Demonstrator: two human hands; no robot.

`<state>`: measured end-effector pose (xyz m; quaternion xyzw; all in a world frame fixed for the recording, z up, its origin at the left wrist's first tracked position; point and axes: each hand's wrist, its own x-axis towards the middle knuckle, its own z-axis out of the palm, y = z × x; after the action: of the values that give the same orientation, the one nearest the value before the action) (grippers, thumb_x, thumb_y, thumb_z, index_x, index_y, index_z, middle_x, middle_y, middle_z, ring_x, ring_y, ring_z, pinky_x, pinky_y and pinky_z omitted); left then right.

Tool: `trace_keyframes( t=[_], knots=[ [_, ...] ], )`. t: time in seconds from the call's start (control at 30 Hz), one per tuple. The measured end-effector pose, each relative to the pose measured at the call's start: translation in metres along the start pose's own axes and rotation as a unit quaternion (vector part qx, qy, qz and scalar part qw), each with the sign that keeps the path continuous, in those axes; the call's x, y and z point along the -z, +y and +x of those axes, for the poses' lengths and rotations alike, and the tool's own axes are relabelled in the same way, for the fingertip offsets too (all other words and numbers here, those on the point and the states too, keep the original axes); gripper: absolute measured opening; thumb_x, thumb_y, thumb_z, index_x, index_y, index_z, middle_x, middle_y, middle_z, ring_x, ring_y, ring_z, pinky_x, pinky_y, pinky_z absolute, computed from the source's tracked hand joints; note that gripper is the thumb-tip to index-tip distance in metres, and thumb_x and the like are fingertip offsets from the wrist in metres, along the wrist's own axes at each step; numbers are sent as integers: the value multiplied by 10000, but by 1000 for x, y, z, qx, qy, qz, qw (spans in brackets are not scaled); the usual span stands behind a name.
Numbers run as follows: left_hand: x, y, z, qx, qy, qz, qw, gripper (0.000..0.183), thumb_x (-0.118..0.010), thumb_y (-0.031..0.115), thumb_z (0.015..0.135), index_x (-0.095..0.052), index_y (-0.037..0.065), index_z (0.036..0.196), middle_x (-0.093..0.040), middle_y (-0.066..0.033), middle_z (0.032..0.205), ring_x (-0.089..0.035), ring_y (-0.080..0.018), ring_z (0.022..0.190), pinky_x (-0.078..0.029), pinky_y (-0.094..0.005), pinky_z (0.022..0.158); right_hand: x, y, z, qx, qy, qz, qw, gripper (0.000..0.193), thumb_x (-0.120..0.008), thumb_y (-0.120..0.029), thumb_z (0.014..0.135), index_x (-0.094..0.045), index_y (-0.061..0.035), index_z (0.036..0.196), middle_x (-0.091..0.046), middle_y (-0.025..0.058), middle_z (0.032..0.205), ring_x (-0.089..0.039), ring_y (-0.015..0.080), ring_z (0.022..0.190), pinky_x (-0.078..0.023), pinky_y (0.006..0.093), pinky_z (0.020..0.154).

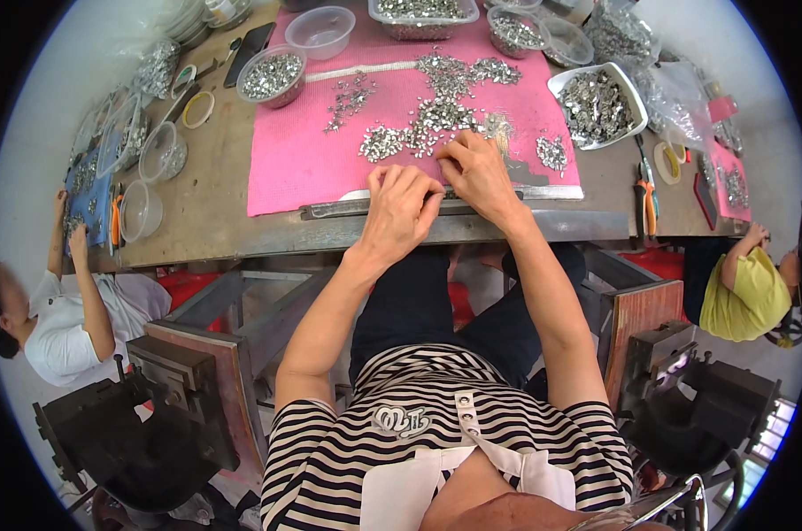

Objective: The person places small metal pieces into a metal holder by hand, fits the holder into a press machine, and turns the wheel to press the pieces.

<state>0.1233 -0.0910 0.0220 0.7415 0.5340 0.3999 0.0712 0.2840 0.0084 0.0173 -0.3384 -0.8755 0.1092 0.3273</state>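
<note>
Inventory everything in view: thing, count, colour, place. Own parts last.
Bench: one, brown, across the top
Large mat: one, pink, centre
Plastic containers: several, clear, around mat
Small metal pieces: many, silver, on mat, in containers
Metal bar: one, grey, mat's near edge
Tray: one, white, right of mat
Pliers: at least two, orange-handled, both sides
Plastic bags: several, clear, upper sides
Vises: two, dark, lower sides
Co-workers: two, white and yellow tops, far left and right
Shirt: one, striped, bottom centre
Left hand: one, bare, near bar
Right hand: one, bare, over mat
</note>
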Motion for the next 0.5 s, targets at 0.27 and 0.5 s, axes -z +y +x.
trace_keyframes(
  t=[0.27, 0.5],
  knots=[
    [-6, 0, -3, -32, 22, 18, 999, 112, -727, 92, 827, -662, 67, 915, -598, -49, 909, -563, -248, 907, -361, -420, 921, -3, -2, 1, -1, -11, 12, 1000, 69, -700, -74, 841, -664, -44, 893, -589, 100, 844, -593, 297, 819, -421, 409, 766],
    [2, -6, -1, -25, -2, 15, 1000, 97, -728, 105, 854, -680, 83, 934, -622, -37, 897, -592, -233, 913, -354, -429, 992, 17, -10, -14, -29, -26, 74, 997, 84, -696, -33, 844, -639, -33, 907, -598, 93, 861, -596, 280, 835, -430, 394, 780]
  ],
)
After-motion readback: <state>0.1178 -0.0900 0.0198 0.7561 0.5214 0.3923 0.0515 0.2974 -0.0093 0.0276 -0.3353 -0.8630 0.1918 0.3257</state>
